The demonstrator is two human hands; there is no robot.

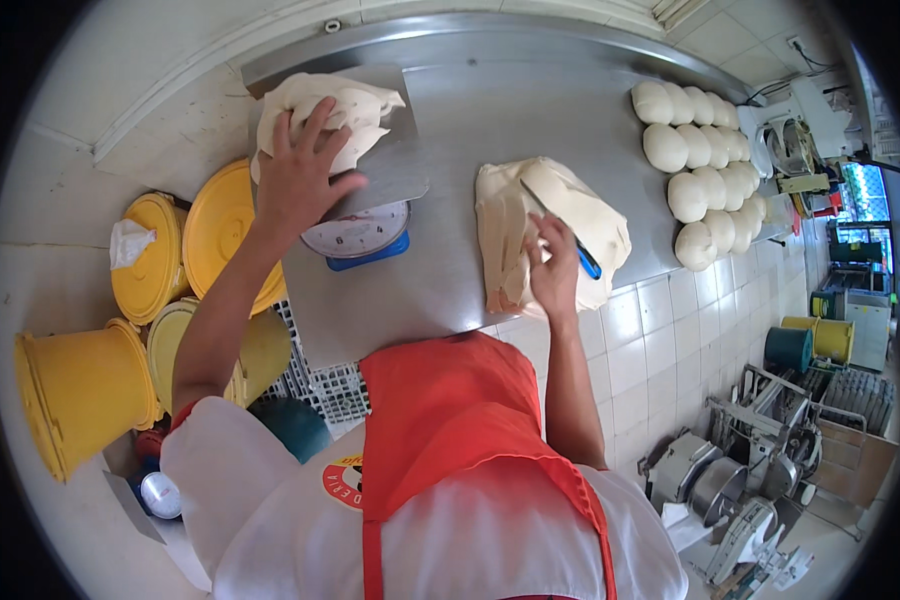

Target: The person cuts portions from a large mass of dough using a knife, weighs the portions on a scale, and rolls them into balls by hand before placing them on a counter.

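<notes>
My left hand lies with fingers spread on a lump of pale dough. That lump rests on the flat metal plate of a weighing scale with a round white dial and a blue base. My right hand holds a knife with a blue and black handle, its thin blade slanting across a larger mass of dough. The fingers of this hand are curled close to the dough's surface; whether they also touch it is hard to tell. This dough sits at the table's near edge.
Rows of round dough balls stand on the steel table at the right. Yellow lidded buckets crowd the floor at the left. Machines stand at the lower right, and a raised rim runs along the table's far side.
</notes>
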